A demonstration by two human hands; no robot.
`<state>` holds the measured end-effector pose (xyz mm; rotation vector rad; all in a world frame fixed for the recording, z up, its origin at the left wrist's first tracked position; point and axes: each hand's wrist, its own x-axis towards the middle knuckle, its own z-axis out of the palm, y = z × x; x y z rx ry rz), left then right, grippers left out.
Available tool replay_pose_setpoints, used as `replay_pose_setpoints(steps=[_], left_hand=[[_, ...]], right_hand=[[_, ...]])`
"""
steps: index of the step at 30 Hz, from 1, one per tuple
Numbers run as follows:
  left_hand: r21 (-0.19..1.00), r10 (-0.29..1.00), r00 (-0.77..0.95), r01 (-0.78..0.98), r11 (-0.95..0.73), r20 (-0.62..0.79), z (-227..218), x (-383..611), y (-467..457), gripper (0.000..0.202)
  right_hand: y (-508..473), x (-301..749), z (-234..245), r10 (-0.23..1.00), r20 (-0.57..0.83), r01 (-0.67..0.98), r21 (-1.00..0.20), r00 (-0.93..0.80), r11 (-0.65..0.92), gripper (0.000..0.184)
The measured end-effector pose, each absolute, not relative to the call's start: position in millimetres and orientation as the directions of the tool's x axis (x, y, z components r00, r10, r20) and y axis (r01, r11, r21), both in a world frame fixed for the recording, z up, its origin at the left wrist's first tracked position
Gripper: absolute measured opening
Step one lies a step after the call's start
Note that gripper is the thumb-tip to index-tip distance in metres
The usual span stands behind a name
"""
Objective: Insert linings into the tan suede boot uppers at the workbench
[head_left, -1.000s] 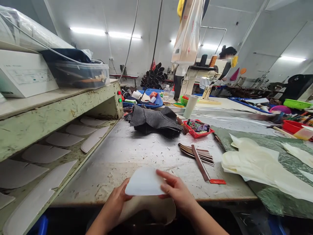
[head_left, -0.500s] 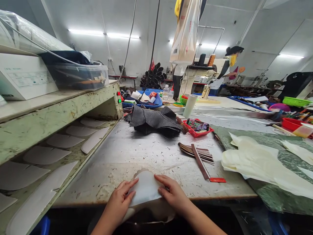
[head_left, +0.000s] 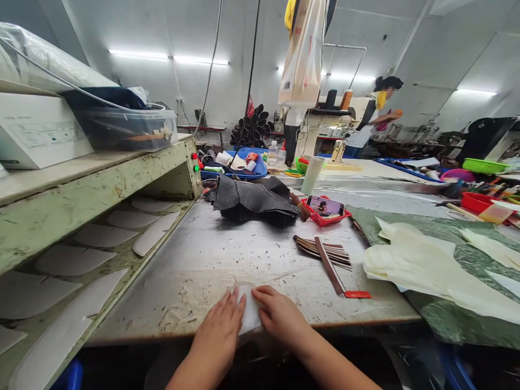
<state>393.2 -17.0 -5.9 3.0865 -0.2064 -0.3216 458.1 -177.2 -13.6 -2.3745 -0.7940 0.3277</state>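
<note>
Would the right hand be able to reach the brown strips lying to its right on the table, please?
Probably yes: the right hand presses the white piece at the table edge, and only bare tabletop lies between it and the brown strips.

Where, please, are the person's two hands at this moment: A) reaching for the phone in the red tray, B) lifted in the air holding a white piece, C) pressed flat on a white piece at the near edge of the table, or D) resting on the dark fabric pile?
C: the left hand and right hand lie palm-down, side by side, on the white piece at the near edge of the metal table.
</note>
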Motion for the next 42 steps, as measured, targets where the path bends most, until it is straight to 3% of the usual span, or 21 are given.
replay_pose_setpoints(steps=[5, 9, 13, 16, 20, 23, 25, 28, 30, 32, 34, 38, 42], left_hand=[[0.126, -0.222, 0.94, -0.195, -0.973, -0.26, -11.4, 398.4, -6.7, 0.072], [0.195, -0.307, 0.905, -0.257, -0.946, -0.295, -6.2, 423.4, 1.0, 0.052], [0.183, -0.34, 0.893, -0.296, -0.937, -0.295, -7.4, 441.4, 1.6, 0.051], [0.098, -0.25, 0.933, -0.233, -0.968, -0.258, -15.4, 439.6, 1.2, 0.06], [0.0, -0.064, 0.988, -0.064, -0.998, -0.143, -29.3, 426.3, 4.9, 0.077], [-0.035, -0.109, 0.994, -0.109, -0.993, -0.02, -40.3, 413.1, 10.1, 0.066], [-0.055, -0.236, 0.97, -0.233, -0.971, 0.06, -45.8, 403.2, 13.2, 0.057], [-0.057, -0.366, 0.927, -0.362, -0.93, 0.081, -44.5, 391.5, 13.8, 0.064], [-0.035, -0.349, 0.937, -0.348, -0.937, 0.016, -35.5, 389.7, 8.7, 0.072], [-0.03, -0.3, 0.951, -0.302, -0.953, -0.07, -23.1, 392.1, -2.6, 0.071], [-0.056, -0.233, 0.962, -0.243, -0.968, -0.145, -12.5, 395.4, -18.9, 0.071], [-0.102, -0.103, 0.973, -0.126, -0.987, -0.207, -12.0, 395.5, -46.3, 0.074], [0.017, -0.302, 0.947, -0.302, -0.953, -0.109, -30.9, 392.3, -38.5, 0.079]], right_hand=[[-205.7, 462.8, -3.2, 0.481, -0.141, 0.374, -0.459, 0.865, -0.806, 0.053], [-209.0, 476.6, 7.2, 0.585, -0.079, 0.473, -0.506, 0.807, -0.721, 0.059], [-175.7, 491.1, -4.1, 0.704, 0.077, 0.596, -0.601, 0.706, -0.532, 0.056], [-153.7, 493.8, -24.6, 0.798, 0.069, 0.688, -0.556, 0.598, -0.467, 0.057], [-150.2, 486.2, -37.1, 0.833, 0.06, 0.767, -0.429, 0.551, -0.476, 0.059], [-155.7, 483.3, -31.7, 0.842, 0.04, 0.776, -0.414, 0.538, -0.476, 0.057], [-159.5, 488.6, -27.3, 0.851, 0.025, 0.765, -0.454, 0.524, -0.457, 0.058], [-166.4, 506.3, -26.5, 0.857, 0.018, 0.651, -0.658, 0.516, -0.378, 0.057], [-170.8, 517.0, -30.2, 0.811, 0.067, 0.52, -0.797, 0.581, -0.307, 0.053], [-173.8, 519.2, -35.2, 0.736, 0.134, 0.459, -0.85, 0.663, -0.259, 0.049], [-176.2, 511.2, -39.1, 0.717, 0.2, 0.526, -0.808, 0.668, -0.264, 0.043], [-191.2, 483.3, -40.0, 0.81, 0.202, 0.752, -0.54, 0.551, -0.378, 0.032], [-216.9, 470.9, -33.1, 0.87, 0.034, 0.798, -0.417, 0.492, -0.435, 0.047]])
